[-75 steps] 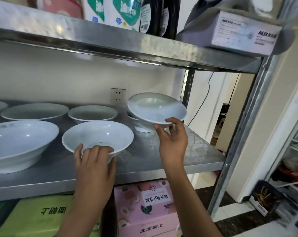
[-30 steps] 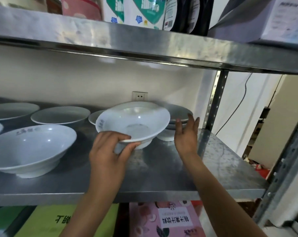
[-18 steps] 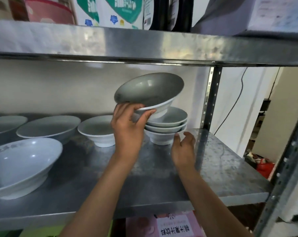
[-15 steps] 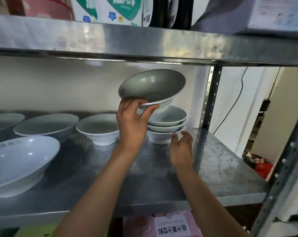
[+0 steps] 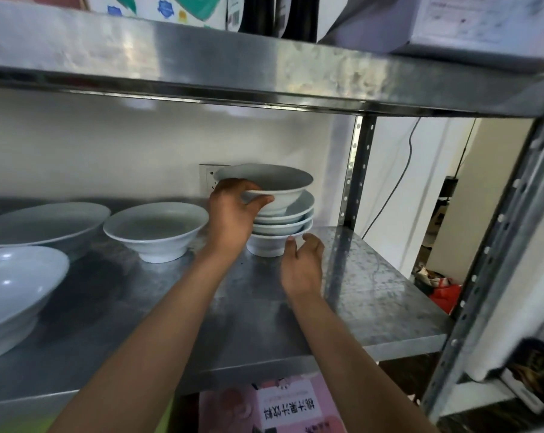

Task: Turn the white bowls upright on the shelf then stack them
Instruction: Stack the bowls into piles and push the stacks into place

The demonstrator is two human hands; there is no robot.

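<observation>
The bowl has come down onto the stack; my left hand grips its rim. My right hand, fingers relaxed, touches the bottom bowl. Steel shelf, white wall.

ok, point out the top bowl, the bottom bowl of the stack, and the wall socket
top bowl (image 5: 275, 179): head view, inner wall near the rim.
bottom bowl of the stack (image 5: 266, 245): head view, outer wall above the foot.
wall socket (image 5: 206, 178): head view, visible left part of the plate.
</observation>
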